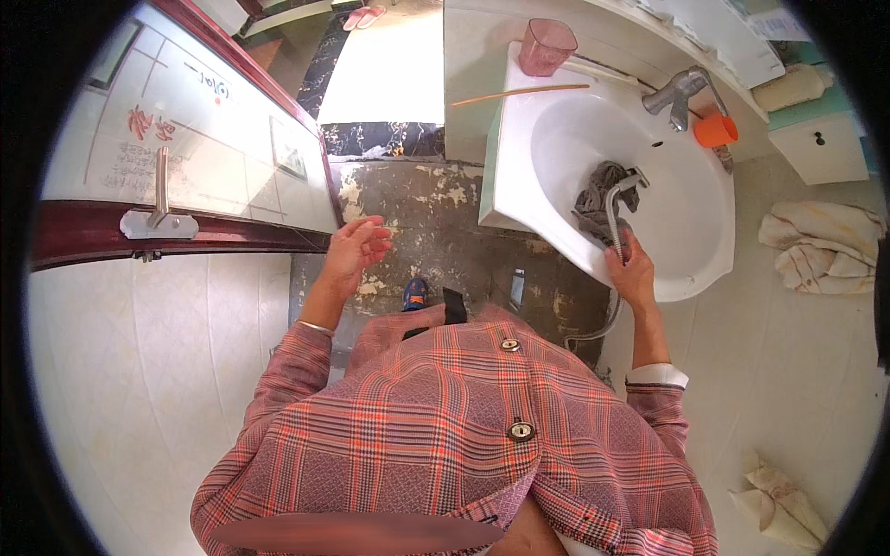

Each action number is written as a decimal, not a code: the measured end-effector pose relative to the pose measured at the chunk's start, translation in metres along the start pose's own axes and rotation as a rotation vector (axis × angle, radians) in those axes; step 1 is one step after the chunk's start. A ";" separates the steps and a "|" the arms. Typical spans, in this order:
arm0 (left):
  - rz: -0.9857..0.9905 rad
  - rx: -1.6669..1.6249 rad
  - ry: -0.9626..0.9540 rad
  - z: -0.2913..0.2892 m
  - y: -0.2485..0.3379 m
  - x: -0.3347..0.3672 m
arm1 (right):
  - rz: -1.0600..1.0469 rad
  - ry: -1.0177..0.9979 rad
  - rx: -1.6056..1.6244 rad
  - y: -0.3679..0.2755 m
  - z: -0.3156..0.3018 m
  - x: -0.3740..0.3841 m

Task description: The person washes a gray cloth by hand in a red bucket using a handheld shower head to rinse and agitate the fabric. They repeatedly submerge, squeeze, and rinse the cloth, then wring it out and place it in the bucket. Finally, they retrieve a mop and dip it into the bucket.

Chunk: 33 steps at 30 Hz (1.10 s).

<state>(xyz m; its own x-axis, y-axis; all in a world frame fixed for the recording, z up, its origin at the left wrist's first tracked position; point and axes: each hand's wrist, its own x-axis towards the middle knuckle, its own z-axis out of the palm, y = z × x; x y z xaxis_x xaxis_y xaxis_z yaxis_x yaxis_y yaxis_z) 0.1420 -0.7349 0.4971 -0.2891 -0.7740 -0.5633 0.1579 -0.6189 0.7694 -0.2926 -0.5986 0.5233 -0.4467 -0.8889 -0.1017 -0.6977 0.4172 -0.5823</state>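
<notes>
My right hand is at the near rim of the white washbasin, its fingers closed round a flexible shower hose. The hose ends in a small spray head, which lies over a wet-looking dark grey cloth inside the bowl. Below my hand, the rest of the hose hangs over the rim toward the floor. My left hand is in the air left of the basin, fingers loosely apart and holding nothing. The door edge is the thing nearest to it.
A faucet and an orange cup stand at the basin's back right. On its far left corner are a pink translucent cup and a thin stick. A glass-panelled door with a handle is at left; worn dark floor lies below.
</notes>
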 end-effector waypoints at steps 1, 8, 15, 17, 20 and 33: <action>0.006 0.011 0.021 -0.010 0.002 -0.001 | 0.005 0.023 0.019 -0.006 0.001 -0.003; -0.016 0.006 0.170 -0.075 -0.010 0.009 | 0.065 0.066 0.021 -0.012 -0.002 -0.006; -0.093 -0.008 0.395 -0.159 -0.028 0.001 | -0.112 0.294 0.355 -0.008 -0.013 -0.002; -0.118 -0.027 0.560 -0.202 -0.038 0.000 | -0.070 0.320 0.622 -0.053 -0.024 0.000; -0.122 -0.057 0.924 -0.225 -0.017 0.009 | -0.032 0.054 0.809 -0.117 -0.025 -0.002; 0.687 0.040 0.956 -0.260 0.018 0.033 | -0.355 -0.855 0.534 -0.320 0.170 0.048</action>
<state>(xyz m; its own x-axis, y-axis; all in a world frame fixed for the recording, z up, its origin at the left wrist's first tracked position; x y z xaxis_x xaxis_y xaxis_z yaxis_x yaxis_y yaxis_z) 0.3807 -0.8060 0.4138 0.6735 -0.7391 -0.0105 -0.0300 -0.0414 0.9987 0.0042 -0.8071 0.5681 0.4198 -0.8672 -0.2679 -0.2824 0.1557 -0.9466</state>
